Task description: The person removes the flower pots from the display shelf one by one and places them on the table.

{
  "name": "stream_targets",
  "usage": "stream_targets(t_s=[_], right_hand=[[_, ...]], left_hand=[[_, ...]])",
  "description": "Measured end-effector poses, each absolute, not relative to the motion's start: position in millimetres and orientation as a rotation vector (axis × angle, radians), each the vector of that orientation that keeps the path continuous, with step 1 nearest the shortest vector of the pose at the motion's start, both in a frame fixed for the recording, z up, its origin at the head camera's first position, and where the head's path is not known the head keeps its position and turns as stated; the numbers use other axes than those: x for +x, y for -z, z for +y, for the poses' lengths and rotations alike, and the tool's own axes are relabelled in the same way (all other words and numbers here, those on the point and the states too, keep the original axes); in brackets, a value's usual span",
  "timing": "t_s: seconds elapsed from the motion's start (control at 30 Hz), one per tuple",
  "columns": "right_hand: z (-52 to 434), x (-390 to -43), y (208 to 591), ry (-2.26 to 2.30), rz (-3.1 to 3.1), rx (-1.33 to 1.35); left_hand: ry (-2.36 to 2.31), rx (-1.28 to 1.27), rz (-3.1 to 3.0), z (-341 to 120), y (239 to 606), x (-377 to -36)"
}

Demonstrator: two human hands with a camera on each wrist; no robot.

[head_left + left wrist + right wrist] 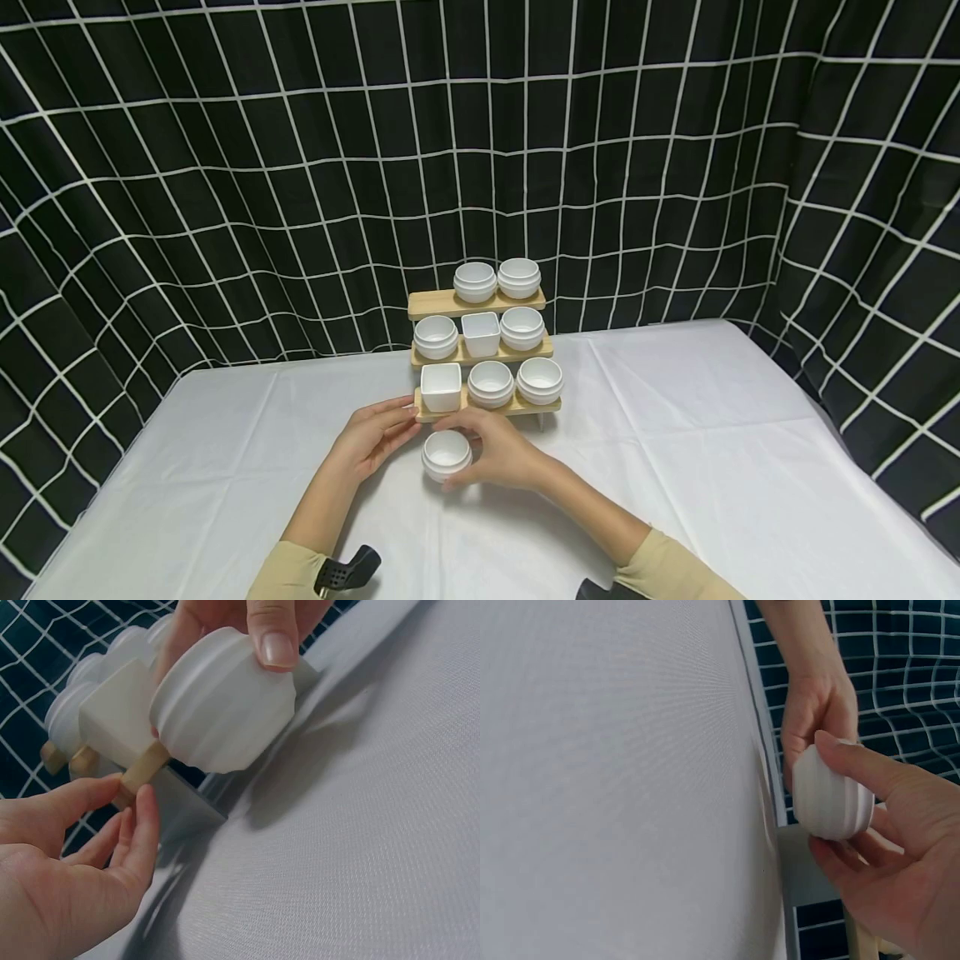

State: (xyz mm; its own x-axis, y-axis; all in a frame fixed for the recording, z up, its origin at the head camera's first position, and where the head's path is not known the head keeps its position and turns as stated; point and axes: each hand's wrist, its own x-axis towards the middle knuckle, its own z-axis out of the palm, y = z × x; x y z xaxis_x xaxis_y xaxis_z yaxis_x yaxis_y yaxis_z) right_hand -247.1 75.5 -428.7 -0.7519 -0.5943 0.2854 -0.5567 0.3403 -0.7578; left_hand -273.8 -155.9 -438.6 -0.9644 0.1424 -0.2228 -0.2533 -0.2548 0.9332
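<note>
My right hand (pixel 498 450) holds a small round white ribbed bowl (pixel 446 456), thumb on one side and fingers on the other. In the left wrist view this bowl (pixel 225 701) is off the tablecloth, in front of the rack, with a shadow beneath it. My left hand (pixel 377 437) is at the left end of the lowest wooden board (pixel 517 408) of a three-tier rack. In the left wrist view its thumb and fingers pinch that board's end (pixel 144 769). A square white bowl (pixel 441 387) stands on the board just above that hand.
Two more round bowls stand on the lowest board. The middle board (pixel 491 357) bears a square bowl (pixel 481 334) between two round ones. On the top board (pixel 431 303), two round bowls (pixel 475 282) stand toward the right. White cloth (pixel 675 433) covers the table; a black gridded curtain (pixel 480 125) surrounds it.
</note>
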Motion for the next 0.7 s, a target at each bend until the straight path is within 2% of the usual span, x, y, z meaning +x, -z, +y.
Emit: stream_targets(t_s=[0.7], right_hand=[[72, -247, 440, 1.360, 2.535, -1.078]], left_hand=[[-2.307, -0.142, 1.742, -155, 438, -274]])
